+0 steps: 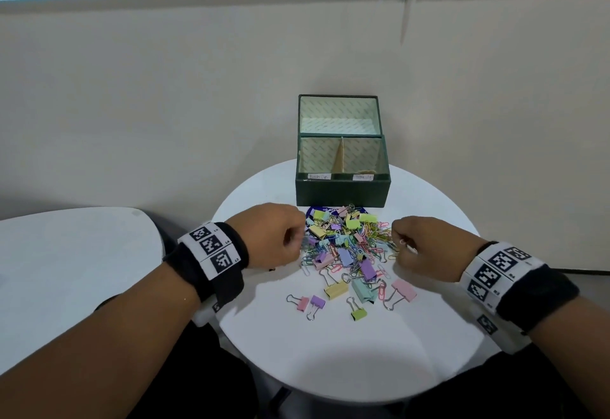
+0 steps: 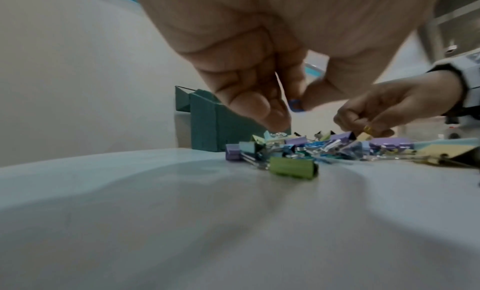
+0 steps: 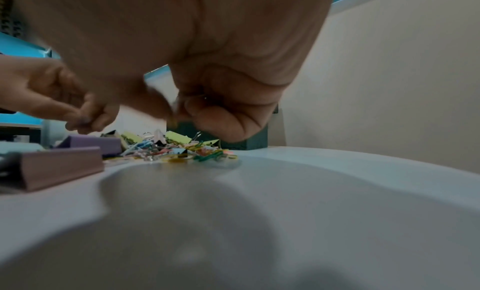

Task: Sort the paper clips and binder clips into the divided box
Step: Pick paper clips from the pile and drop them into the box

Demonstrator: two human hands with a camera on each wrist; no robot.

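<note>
A heap of pastel binder clips and coloured paper clips [image 1: 346, 243] lies on the round white table [image 1: 330, 352]. Behind it stands the green divided box [image 1: 343, 191], lid open, with two labelled compartments that look bare. My left hand [image 1: 297, 237] is at the heap's left edge and pinches a blue paper clip [image 2: 296, 105] between thumb and finger. My right hand [image 1: 397, 237] is at the heap's right edge, fingers curled, pinching a small paper clip [image 1: 404, 243]. In the right wrist view a wire clip [image 3: 192, 98] shows inside the curled fingers.
Loose binder clips lie nearer me: pink [image 1: 302, 303], purple [image 1: 317, 302], green [image 1: 358, 314], yellow [image 1: 336, 290] and a larger pink one [image 1: 404, 290]. A second white table [image 1: 66, 270] stands to the left. The wall is right behind the box.
</note>
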